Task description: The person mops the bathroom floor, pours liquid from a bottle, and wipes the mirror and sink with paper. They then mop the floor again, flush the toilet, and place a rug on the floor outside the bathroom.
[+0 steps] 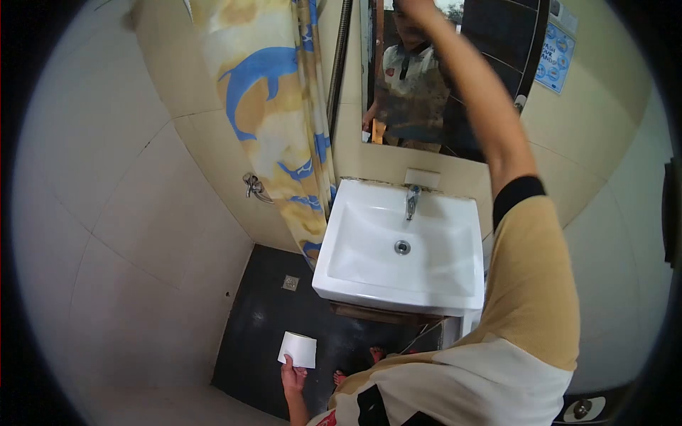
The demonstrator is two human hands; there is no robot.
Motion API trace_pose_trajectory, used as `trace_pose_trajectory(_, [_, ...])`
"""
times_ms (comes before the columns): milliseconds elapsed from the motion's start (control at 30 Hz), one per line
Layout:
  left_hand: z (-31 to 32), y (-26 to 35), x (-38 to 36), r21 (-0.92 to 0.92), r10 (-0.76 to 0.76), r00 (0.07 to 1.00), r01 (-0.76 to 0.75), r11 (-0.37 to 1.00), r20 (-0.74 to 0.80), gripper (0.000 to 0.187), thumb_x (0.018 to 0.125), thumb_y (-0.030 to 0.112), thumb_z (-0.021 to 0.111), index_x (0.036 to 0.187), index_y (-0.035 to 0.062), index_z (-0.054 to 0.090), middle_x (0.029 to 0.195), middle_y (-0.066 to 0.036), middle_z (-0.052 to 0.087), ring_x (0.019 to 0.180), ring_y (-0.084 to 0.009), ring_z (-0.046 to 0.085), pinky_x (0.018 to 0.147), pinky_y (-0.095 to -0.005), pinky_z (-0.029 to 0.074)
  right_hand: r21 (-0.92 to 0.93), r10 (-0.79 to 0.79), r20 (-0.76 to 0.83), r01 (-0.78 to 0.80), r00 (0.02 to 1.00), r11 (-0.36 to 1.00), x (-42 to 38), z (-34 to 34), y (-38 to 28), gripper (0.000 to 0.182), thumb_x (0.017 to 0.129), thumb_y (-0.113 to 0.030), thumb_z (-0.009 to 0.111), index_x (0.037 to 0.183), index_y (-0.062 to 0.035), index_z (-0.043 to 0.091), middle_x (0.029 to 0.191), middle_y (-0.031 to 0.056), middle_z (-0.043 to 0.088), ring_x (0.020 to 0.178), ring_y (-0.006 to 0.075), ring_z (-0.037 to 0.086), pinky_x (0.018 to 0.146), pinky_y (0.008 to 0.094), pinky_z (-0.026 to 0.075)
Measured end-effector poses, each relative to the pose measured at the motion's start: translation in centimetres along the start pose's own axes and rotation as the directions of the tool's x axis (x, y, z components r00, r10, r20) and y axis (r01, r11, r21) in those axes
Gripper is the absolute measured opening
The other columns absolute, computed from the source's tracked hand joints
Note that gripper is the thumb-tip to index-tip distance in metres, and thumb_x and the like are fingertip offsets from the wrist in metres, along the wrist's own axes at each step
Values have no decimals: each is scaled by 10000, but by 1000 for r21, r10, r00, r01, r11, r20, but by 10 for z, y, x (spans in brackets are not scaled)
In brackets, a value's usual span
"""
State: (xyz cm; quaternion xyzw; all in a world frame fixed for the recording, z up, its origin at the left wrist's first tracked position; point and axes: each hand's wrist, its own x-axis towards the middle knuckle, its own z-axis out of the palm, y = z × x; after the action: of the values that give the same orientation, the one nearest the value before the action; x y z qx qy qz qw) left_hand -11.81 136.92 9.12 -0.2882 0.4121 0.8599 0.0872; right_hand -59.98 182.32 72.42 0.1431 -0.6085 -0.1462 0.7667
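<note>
Low over the dark floor, my left hand point(293, 374) is closed on a white roll point(298, 351) that looks like toilet paper, with the thumb across its near side. My right arm stretches up in front of the mirror point(412, 106). My right hand point(418, 8) is at the top edge of the view near the upper part of the mirror; its fingers are cut off, so what they hold or touch is hidden. Below the mirror is a white sink point(355, 266) with a chrome faucet point(412, 202) and a drain point(402, 247).
A shower curtain point(263, 78) with blue dolphins hangs left of the sink. A wall tap point(254, 186) sticks out behind it, and a floor drain point(290, 282) lies below. A blue hand-washing poster point(555, 58) is on the right wall. My feet point(341, 376) stand near the sink.
</note>
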Motion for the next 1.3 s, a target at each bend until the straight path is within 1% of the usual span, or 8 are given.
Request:
trace_pose_trajectory(300, [-40, -6, -3, 245, 213, 975, -222, 944, 63, 449, 847, 453, 557, 985, 27, 542, 696, -54, 598, 464, -128, 525, 376, -242, 410, 573, -425, 758, -194, 495, 797, -282, -166, -156, 241, 753, -51, 511, 981, -52, 589, 1141, 97, 514, 1083, 288, 479, 882, 363, 450])
trace_pose_trajectory(433, [-74, -13, -20, -87, 93, 989, -104, 991, -115, 434, 862, 434, 548, 956, 10, 539, 658, -55, 574, 471, -126, 520, 376, -248, 396, 674, -272, 390, -72, 880, 736, -163, -150, -106, 257, 733, 6, 515, 983, 28, 564, 977, 169, 567, 985, 334, 541, 887, 416, 428])
trace_pose_trajectory(467, [-86, -12, -44, 556, 256, 956, -291, 779, 142, 738, 800, 579, 542, 1367, 141, 364, 1220, -61, 509, 1040, -116, 472, 857, -307, 377, 518, -239, 156, 127, 958, 846, -107, -137, -73, 283, 705, 32, 528, 986, 24, 562, 969, 181, 573, 986, 344, 541, 860, 428, 435])
trace_pose_trajectory(700, [-15, 26, 13, 138, 77, 997, -75, 988, -12, 469, 854, 462, 538, 974, 8, 527, 639, -65, 570, 430, -139, 516, 330, -245, 405, 615, 347, 267, -436, 899, 657, 54, -69, 41, 215, 713, -65, 448, 821, 64, 583, 950, 236, 555, 917, 372, 519, 787, 399, 427])
trace_pose_trajectory(833, [30, 33, 25, 83, 83, 994, -90, 993, 77, 474, 850, 466, 541, 968, 7, 525, 629, -64, 564, 424, -135, 512, 342, -252, 407, 365, -98, 164, 32, 981, 931, -156, -115, -36, 172, 689, -4, 521, 858, 25, 532, 1099, 218, 499, 1044, 387, 473, 887, 444, 412])
trace_pose_trajectory(1033, [-20, 8, 2, 99, 71, 997, -70, 993, 1, 454, 843, 475, 550, 964, 37, 541, 663, -42, 567, 449, -121, 501, 351, -245, 389, 370, -54, 894, -666, 445, 648, -189, -201, -42, 170, 751, 11, 499, 908, 41, 556, 1006, 227, 526, 1000, 350, 500, 884, 396, 399])
trace_pose_trajectory(1133, [-41, -12, -8, 137, 125, 992, -121, 983, -16, 465, 842, 483, 547, 979, 39, 550, 668, -35, 573, 465, -114, 500, 354, -240, 388, 390, 157, 357, -299, 921, 871, -70, -184, 66, 127, 773, -22, 474, 871, 10, 549, 906, 182, 559, 904, 341, 527, 780, 405, 411])
trace_pose_trajectory(1300, [-81, -30, -6, 478, 95, 987, -145, 866, 127, 557, 873, 485, 487, 1225, 58, 425, 958, -58, 544, 676, -137, 511, 579, -278, 418, 258, 270, -54, -248, 961, 934, -2, -159, 181, 254, 777, -77, 399, 892, 71, 571, 944, 235, 567, 897, 371, 536, 800, 411, 426])
